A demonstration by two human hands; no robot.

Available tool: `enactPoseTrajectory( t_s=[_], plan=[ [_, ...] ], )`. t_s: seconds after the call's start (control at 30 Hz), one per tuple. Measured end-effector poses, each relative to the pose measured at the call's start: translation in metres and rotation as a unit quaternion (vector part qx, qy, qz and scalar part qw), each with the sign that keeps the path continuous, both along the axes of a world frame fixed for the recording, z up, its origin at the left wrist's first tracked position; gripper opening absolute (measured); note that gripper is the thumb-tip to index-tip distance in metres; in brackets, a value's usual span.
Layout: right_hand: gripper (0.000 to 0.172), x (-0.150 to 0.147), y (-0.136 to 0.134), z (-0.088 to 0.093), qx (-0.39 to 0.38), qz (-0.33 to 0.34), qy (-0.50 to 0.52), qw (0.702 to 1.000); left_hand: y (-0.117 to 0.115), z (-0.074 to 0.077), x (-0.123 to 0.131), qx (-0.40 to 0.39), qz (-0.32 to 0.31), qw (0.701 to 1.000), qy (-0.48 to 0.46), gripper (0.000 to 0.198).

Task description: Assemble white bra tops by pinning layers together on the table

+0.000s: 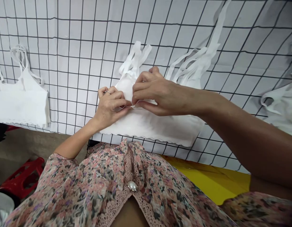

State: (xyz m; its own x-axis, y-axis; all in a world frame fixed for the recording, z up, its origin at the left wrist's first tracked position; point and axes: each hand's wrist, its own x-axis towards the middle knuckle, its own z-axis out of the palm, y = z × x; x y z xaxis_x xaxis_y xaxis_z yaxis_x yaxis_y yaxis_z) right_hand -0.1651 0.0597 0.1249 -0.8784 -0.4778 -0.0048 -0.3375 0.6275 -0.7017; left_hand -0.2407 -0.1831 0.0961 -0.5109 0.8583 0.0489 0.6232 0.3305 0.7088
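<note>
A white bralette (157,127) with thin straps lies on the table in front of me, its scalloped hem toward my body. At its centre front, my left hand (112,102) is closed, thumb and finger pinching a thin white string (134,107). My right hand (152,91) meets it from the right, also closed, with the fingertips pinched on the same string. Loose straps (136,58) stick up beyond my hands. What exactly sits between the right fingertips is partly hidden.
The table (89,19) has a white cover with a black grid. Another white bralette (23,97) lies at the left, and more white garments (283,104) lie at the right edge. A red plastic stool (25,178) stands at lower left; something yellow (207,176) shows below the table edge.
</note>
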Motion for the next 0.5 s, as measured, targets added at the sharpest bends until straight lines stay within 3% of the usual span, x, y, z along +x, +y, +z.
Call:
enactPoseTrajectory(
  t_s=[0.17, 0.5],
  plan=[
    [0.023, 0.0005, 0.0009, 0.0013, 0.015, -0.006, 0.021, 1.000, -0.0007, -0.0005, -0.0004, 0.016, -0.003, 1.000, 0.001, 0.017],
    [0.035, 0.0033, -0.0012, -0.0071, -0.002, -0.028, -0.004, 1.000, 0.0008, 0.0006, -0.0003, -0.009, -0.005, 1.000, -0.005, 0.015]
  ],
)
